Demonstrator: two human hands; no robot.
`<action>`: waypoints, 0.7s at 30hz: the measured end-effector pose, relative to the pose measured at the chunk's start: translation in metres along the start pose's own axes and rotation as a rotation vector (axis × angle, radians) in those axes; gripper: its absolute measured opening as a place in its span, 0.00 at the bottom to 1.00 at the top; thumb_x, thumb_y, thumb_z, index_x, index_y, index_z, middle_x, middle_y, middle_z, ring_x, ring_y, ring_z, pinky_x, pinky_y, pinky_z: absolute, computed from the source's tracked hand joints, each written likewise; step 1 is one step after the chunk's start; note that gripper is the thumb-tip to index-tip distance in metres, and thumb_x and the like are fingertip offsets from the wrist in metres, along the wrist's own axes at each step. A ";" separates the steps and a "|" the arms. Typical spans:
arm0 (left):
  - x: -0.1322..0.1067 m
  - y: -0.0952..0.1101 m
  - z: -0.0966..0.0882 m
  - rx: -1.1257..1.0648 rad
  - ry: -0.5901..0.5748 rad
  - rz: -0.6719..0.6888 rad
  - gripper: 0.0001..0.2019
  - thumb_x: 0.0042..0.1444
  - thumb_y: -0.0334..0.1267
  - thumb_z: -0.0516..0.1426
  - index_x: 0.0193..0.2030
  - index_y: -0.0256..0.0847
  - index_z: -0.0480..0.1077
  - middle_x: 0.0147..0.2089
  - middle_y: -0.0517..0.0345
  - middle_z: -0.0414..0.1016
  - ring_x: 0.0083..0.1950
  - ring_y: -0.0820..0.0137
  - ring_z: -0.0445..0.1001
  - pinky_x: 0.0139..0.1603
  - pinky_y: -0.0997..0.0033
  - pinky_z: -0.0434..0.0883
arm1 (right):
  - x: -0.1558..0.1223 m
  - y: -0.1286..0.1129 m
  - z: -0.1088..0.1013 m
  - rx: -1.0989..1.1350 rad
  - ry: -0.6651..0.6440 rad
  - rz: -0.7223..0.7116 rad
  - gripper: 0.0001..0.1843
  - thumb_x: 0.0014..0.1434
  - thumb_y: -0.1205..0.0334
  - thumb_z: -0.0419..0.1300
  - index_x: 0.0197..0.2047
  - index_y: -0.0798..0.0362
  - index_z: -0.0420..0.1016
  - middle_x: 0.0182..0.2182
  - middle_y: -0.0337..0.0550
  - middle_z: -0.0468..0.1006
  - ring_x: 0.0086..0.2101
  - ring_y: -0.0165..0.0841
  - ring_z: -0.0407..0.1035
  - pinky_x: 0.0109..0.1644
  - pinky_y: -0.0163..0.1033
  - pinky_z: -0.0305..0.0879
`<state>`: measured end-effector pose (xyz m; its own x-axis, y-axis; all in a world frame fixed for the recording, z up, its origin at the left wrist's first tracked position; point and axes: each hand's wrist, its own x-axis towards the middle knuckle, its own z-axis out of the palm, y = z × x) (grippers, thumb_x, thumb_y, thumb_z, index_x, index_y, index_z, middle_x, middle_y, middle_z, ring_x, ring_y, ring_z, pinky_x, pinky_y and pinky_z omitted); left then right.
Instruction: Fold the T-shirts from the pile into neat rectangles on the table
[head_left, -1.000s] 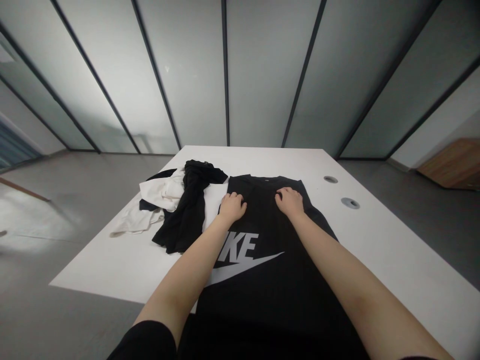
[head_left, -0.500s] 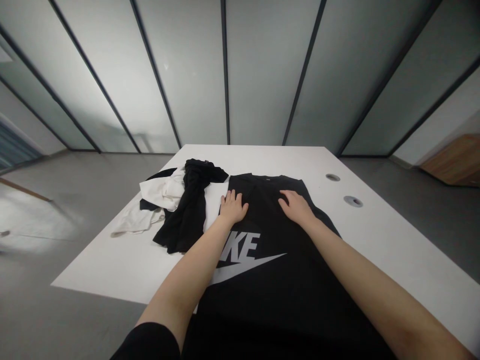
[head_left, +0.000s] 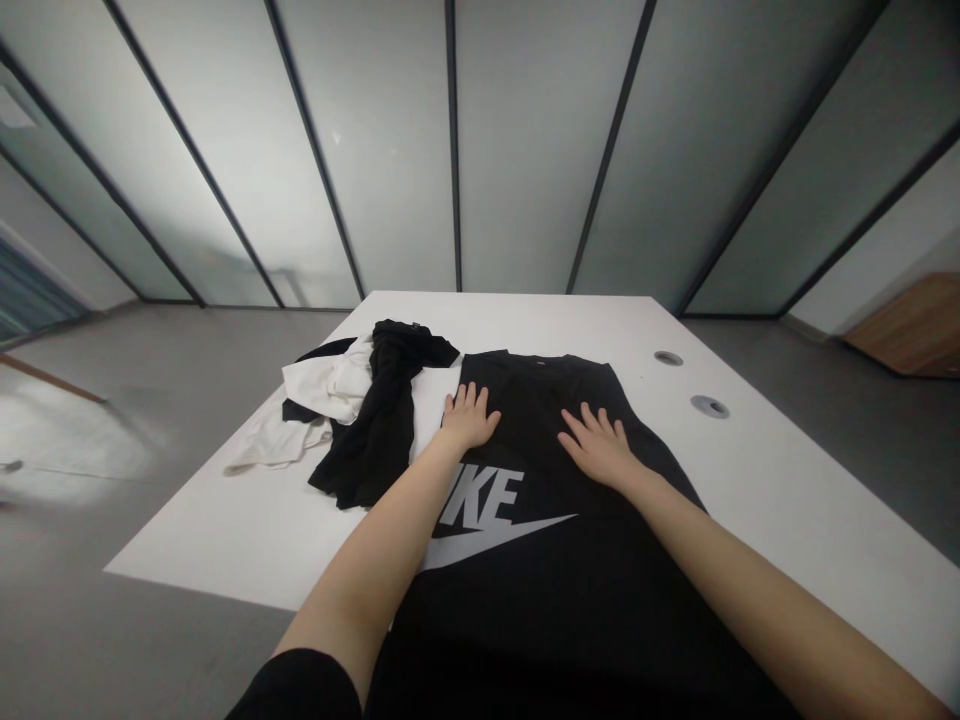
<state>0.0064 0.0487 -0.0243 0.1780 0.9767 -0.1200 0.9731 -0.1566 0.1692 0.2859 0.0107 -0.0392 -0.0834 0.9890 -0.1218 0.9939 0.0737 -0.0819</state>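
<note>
A black T-shirt (head_left: 540, 470) with a large grey logo print lies spread on the white table, its collar toward the far end. My left hand (head_left: 469, 417) rests flat on its upper left part, near the left edge, with the fingers apart. On the upper right part lies my right hand (head_left: 598, 443), palm down and fingers spread. Neither hand grips the cloth. My left forearm covers part of the print. The shirt's lower end runs out of view toward me.
A heap of clothes lies to the left, with a black garment (head_left: 386, 420) over white garments (head_left: 334, 385). Two round grommets (head_left: 709, 406) are set in the white table (head_left: 757, 480) on the right. A frosted glass wall (head_left: 525, 150) stands behind the table.
My right hand has flattened, its fingers now spread on the shirt, and the shirt's right side has shifted slightly outward. My left hand has stayed nearly in place.
</note>
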 end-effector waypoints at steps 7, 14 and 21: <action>-0.011 0.012 -0.028 0.057 -0.096 0.003 0.45 0.71 0.61 0.46 0.85 0.33 0.42 0.86 0.35 0.36 0.86 0.43 0.33 0.81 0.36 0.40 | -0.028 -0.031 0.004 0.009 0.049 -0.077 0.42 0.75 0.35 0.43 0.83 0.47 0.53 0.82 0.56 0.45 0.77 0.66 0.38 0.76 0.73 0.40; -0.042 0.046 -0.061 0.053 -0.207 -0.009 0.46 0.69 0.63 0.48 0.84 0.34 0.47 0.85 0.34 0.37 0.85 0.37 0.35 0.79 0.29 0.44 | -0.022 -0.047 0.010 -0.008 0.045 -0.063 0.44 0.75 0.36 0.42 0.84 0.51 0.49 0.81 0.59 0.45 0.77 0.64 0.40 0.77 0.71 0.39; -0.045 0.049 -0.058 0.088 -0.039 0.087 0.44 0.71 0.63 0.47 0.84 0.35 0.48 0.85 0.34 0.40 0.85 0.39 0.35 0.80 0.31 0.44 | 0.028 -0.043 0.002 -0.006 0.064 -0.030 0.48 0.73 0.29 0.42 0.84 0.50 0.46 0.82 0.58 0.44 0.78 0.64 0.39 0.77 0.72 0.37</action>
<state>0.0376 0.0058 0.0463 0.2666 0.9525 -0.1470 0.9624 -0.2549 0.0943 0.2405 0.0345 -0.0415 -0.1089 0.9925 -0.0557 0.9914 0.1044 -0.0787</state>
